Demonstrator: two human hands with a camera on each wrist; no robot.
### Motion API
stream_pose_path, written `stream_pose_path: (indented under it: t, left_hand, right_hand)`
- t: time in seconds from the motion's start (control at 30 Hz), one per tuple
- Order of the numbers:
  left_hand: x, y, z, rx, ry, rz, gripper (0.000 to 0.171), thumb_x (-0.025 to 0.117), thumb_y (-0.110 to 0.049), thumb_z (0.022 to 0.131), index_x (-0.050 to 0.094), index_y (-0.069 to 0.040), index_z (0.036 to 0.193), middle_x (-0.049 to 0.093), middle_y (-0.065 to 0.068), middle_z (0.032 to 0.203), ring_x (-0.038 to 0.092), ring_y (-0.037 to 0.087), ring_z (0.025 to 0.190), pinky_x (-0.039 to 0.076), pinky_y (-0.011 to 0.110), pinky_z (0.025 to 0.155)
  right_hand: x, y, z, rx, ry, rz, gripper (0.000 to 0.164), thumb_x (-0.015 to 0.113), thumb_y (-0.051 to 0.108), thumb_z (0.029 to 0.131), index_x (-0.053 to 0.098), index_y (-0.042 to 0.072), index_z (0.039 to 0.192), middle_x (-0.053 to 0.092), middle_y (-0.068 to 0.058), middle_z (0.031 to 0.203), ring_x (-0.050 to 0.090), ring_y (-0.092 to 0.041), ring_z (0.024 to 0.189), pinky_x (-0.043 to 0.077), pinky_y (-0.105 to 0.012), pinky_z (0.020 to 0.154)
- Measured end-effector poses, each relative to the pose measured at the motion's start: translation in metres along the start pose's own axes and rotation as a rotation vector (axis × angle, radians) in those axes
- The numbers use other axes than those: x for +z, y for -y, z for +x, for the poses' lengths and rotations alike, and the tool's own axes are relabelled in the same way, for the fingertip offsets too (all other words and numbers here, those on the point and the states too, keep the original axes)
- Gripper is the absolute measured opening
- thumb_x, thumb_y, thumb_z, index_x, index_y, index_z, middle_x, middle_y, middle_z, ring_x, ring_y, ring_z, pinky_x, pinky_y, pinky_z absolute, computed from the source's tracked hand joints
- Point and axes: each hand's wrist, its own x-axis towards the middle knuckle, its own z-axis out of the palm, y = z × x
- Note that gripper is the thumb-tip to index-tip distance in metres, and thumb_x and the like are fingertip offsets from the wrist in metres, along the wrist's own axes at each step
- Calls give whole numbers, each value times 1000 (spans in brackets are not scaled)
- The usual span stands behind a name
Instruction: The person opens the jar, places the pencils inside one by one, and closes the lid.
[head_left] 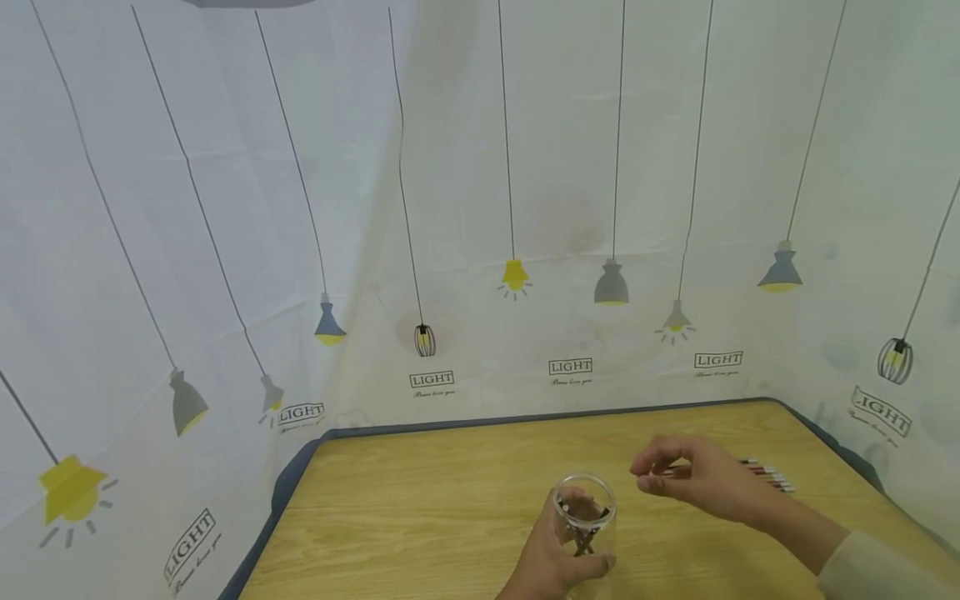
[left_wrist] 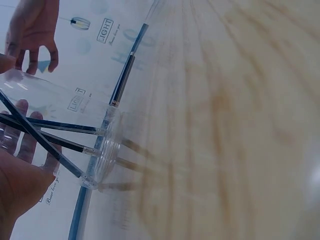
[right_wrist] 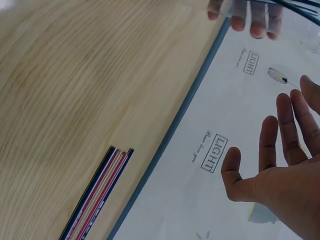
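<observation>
My left hand [head_left: 551,554] grips a clear jar [head_left: 602,537], its fingers behind the wall and the thumb across the front. Inside the jar, several slim dark pencil-like sticks [left_wrist: 42,135] lean across one another, their ends down at the jar's base. My right hand [head_left: 705,479] hovers to the right of the jar, apart from it. In the right wrist view its fingers are spread and loosely bent, with nothing between them. A row of black and red striped pencil-like sticks [right_wrist: 97,197] lies side by side on the table, partly behind the right hand in the head view.
The wooden table [head_left: 420,500] has a dark blue edge [head_left: 525,421] along its back and sides. Around it hangs a white sheet [head_left: 465,167] printed with lamps and the word LIGHT. A light sleeve [head_left: 877,567] covers the right forearm.
</observation>
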Motion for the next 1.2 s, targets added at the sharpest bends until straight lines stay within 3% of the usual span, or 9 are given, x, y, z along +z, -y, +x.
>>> stream_pose_path:
  t: [0.23,0.4,0.6,0.73,0.8,0.97,1.2]
  left_hand:
    - [0,-2,0,-2,-1,-14,63,84,-10,91,49,-16,143,65,2,139,63,28,131,50,39,102]
    - [0,-3,0,-7,-1,-36,63,84,-8,90,49,-16,143,64,1,138,62,27,130,49,38,103]
    - [0,-2,1,-7,5,-43,63,83,-8,91,49,-16,143,63,2,140,62,27,130,50,39,104]
    - [0,-1,2,-9,11,-40,64,83,-9,92,48,-13,145,63,2,140,62,26,130,50,38,103]
    - [0,0,2,-9,14,-39,64,83,-9,92,47,-12,146,63,3,140,62,26,130,50,38,103]
    - [0,-1,2,-11,16,-41,65,83,-9,93,47,-12,146,62,2,140,62,26,130,50,39,103]
    - [0,-2,1,-19,6,-37,63,82,-8,93,48,-14,145,63,2,139,62,29,131,50,39,102]
  right_hand:
    - [-7,-22,-2,-39,31,-111,12,77,24,105,78,17,114,73,1,114,70,-4,103,66,-36,92]
    - [-14,-37,-5,-71,31,-187,12,77,30,105,79,21,113,72,5,113,72,-7,108,66,-32,94]
    - [-24,-61,-10,-117,2,-294,10,81,29,101,80,22,109,73,5,107,74,-11,105,67,-38,91]
    - [-33,-79,-14,-53,-6,-360,10,83,26,99,81,19,107,74,5,107,76,-26,111,67,-41,91]
    - [-37,-87,-16,-3,-12,-390,11,84,24,98,81,17,106,74,4,107,76,-28,110,66,-41,91]
    - [-46,-104,-19,75,-30,-449,11,86,18,96,81,13,105,74,3,104,75,-18,98,66,-40,89]
    - [-54,-125,-24,95,-41,-536,10,86,15,94,80,11,101,72,6,99,72,-15,91,62,-34,81]
